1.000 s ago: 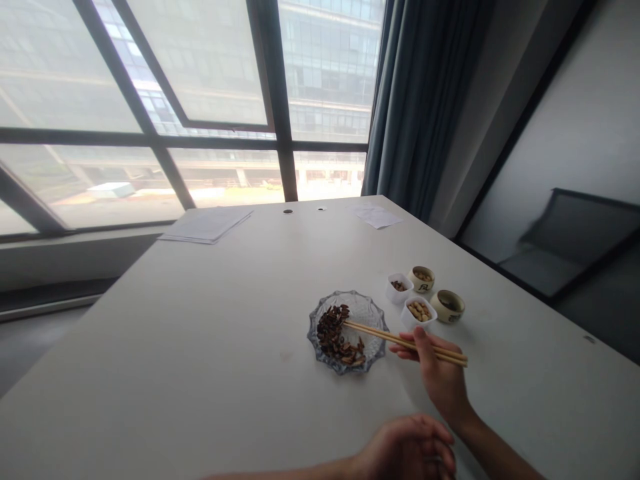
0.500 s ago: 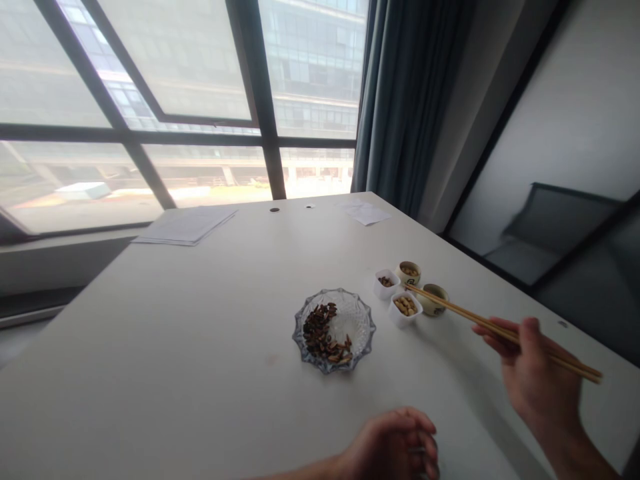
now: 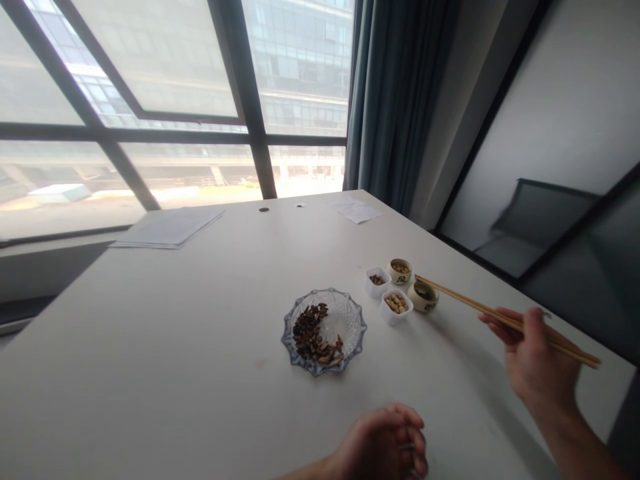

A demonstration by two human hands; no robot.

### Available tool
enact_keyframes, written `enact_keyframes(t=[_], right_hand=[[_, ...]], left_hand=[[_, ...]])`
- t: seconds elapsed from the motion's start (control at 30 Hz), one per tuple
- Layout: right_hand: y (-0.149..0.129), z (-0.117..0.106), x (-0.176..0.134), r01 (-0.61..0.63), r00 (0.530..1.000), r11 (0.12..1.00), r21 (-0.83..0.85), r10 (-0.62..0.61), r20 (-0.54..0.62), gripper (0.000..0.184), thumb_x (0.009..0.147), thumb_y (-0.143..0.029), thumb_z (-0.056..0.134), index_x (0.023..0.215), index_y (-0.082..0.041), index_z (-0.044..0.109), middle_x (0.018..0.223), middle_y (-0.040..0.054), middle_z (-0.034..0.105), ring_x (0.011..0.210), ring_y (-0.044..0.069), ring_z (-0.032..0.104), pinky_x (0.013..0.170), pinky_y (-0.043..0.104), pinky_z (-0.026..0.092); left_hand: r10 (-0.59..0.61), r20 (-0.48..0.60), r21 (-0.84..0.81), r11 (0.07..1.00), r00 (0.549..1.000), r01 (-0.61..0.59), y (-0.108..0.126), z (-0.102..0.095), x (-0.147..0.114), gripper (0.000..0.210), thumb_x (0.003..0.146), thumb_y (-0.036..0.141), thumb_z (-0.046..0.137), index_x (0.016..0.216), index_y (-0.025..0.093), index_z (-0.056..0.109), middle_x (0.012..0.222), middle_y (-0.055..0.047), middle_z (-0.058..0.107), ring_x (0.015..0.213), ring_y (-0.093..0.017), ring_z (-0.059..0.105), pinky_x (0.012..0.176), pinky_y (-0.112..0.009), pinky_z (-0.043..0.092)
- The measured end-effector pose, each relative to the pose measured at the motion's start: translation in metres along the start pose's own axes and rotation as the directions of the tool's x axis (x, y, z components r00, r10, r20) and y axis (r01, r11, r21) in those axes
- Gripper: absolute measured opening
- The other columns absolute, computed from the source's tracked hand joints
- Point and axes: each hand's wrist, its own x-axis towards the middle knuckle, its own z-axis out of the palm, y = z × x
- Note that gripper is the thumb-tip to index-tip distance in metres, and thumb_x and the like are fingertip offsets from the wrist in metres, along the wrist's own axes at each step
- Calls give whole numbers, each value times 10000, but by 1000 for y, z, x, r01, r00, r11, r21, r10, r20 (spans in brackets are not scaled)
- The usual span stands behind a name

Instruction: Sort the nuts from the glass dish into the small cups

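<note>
My right hand [image 3: 543, 363] is closed around a pair of wooden chopsticks [image 3: 470, 303], which point left. Their tips are over the back rim of a small cream cup [image 3: 419, 307] with something dark inside; I cannot make out anything between them. Beside it stand another cream cup [image 3: 400, 278] with brown pieces, a white square cup [image 3: 391, 319] with pale peanut-like pieces, and a white cup [image 3: 374, 292] with dark pieces. A clear glass bowl [image 3: 354, 333] holds dark brown dried pieces. My left hand [image 3: 383, 440] rests near it, fingers loosely curled, holding nothing.
All this stands on a white table [image 3: 165, 347]. A paper stack [image 3: 165, 228] lies at its far left, and loose sheets [image 3: 359, 211] at the far right. Windows, a dark curtain [image 3: 395, 100] and a glass partition [image 3: 565, 120] surround the table.
The chopstick tips have moved from beside the back cream cup to the back rim of the right cream cup. The view has shifted slightly right; my left hand keeps its pose.
</note>
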Motion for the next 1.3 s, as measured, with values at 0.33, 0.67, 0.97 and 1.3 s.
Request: enact_keyframes(t=[0.33, 0.67, 0.97, 1.3], right_hand=[[32, 55, 2, -9, 982, 1000, -4, 10, 191, 513, 806, -602, 800, 805, -91, 764, 713, 94, 777, 617, 179, 778, 618, 211, 657], [47, 60, 4, -26, 975, 999, -47, 36, 219, 510, 814, -598, 794, 812, -89, 768, 722, 92, 780, 611, 174, 776, 614, 204, 653], [36, 46, 7, -14, 972, 995, -101, 37, 233, 527, 810, -599, 796, 844, -75, 759, 656, 93, 759, 569, 211, 766, 516, 241, 637], [26, 44, 8, 46, 967, 987, -155, -5, 256, 559, 794, -640, 790, 828, -83, 761, 647, 93, 755, 580, 210, 766, 526, 252, 649]], left_hand=[[21, -4, 19, 1000, 1000, -21, -1, -1, 2, 335, 760, 354, 803, 990, 135, 697, 840, -42, 671, 721, -183, 634, 756, -321, 377], [41, -3, 33, 999, 999, -41, -3, 2, 3, 339, 747, 344, 796, 981, 122, 692, 826, -61, 660, 713, -195, 621, 767, -331, 372], [17, 1, 51, 999, 1000, -17, -3, 0, 4, 341, 738, 360, 795, 985, 147, 698, 844, -49, 658, 718, -192, 601, 777, -328, 371], [36, -7, 41, 999, 999, -35, -3, 3, 3, 346, 735, 355, 803, 977, 131, 698, 835, -51, 653, 714, -192, 608, 778, -330, 370]])
